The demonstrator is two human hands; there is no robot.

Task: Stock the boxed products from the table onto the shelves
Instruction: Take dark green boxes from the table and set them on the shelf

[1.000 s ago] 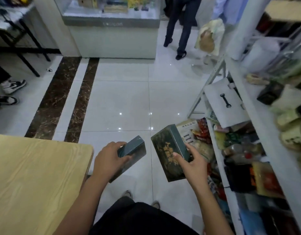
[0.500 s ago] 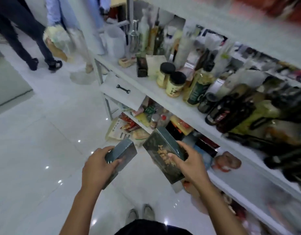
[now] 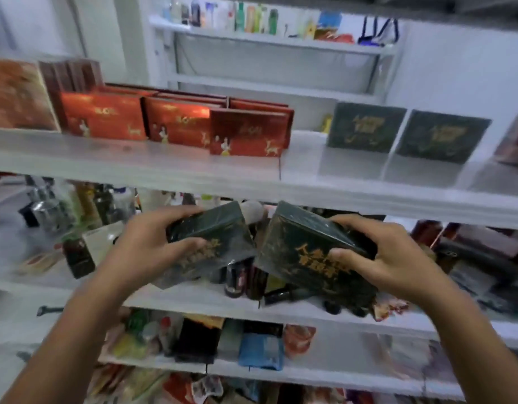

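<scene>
Two dark green boxes, tilted: our left hand (image 3: 141, 246) grips one box (image 3: 214, 243), our right hand (image 3: 397, 258) the other box (image 3: 304, 258), below the shelf (image 3: 164, 170).

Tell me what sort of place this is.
Most likely a small shop or stockroom. White tiered shelves carry rows of identical red gift boxes and matching dark green boxes, with bottles and packets crowded on the shelves below.

two held boxes (image 3: 284, 252) below shelf (image 3: 193, 170) (side by side).
</scene>
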